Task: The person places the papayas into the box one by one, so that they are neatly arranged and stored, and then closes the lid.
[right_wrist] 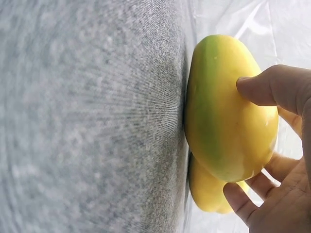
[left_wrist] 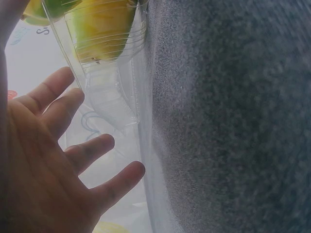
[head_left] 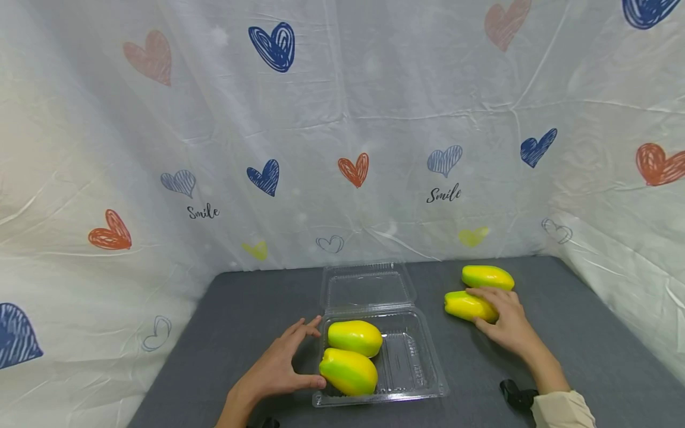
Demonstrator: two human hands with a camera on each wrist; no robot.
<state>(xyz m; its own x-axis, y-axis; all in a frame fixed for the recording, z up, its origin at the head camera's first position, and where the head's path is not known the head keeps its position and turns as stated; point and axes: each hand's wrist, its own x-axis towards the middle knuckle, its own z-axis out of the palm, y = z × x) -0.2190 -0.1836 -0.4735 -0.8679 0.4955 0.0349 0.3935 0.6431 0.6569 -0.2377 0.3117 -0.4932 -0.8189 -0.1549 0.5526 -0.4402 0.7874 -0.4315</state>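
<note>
My right hand (head_left: 505,318) grips a yellow-green papaya (head_left: 470,305) lying on the table, its thumb on the near side and fingers over the far side. Just behind it lies another papaya (head_left: 487,277), partly hidden by the hand in the right wrist view. Two more papayas, a rear one (head_left: 355,337) and a front one (head_left: 349,372), sit side by side in the left part of a clear plastic clamshell box (head_left: 409,356). At the box's left side my left hand (head_left: 275,365) is spread, fingers extended and thumb near the front papaya.
The box's lid (head_left: 369,288) is folded back toward the rear. A dark grey cloth covers the table (head_left: 257,303). Behind and at both sides hangs a white curtain (head_left: 299,125) printed with hearts. A black strap piece (head_left: 518,395) is at the right wrist.
</note>
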